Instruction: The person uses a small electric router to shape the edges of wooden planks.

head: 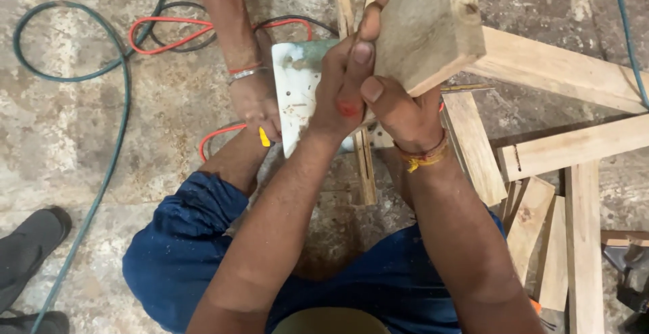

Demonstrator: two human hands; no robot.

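Observation:
My left hand (343,87) and my right hand (400,112) both grip the near lower corner of a thick pale wooden block (427,19), held up close to the camera. My right wrist wears an orange thread. Below the block lies a white, dusty electrical board (296,97) on the floor. Another person's hand (255,107), with a metal bangle on the wrist, reaches down from the top and rests on the board's left edge, next to a small yellow piece (263,136). My knees in blue trousers (182,239) frame the bottom.
Red (169,40), green (118,124) and black cables loop over the stained stone floor at the left. Several wooden slats and planks (574,148) lie at the right. A black shoe (34,246) is at the lower left, and a dark tool (632,273) at the right edge.

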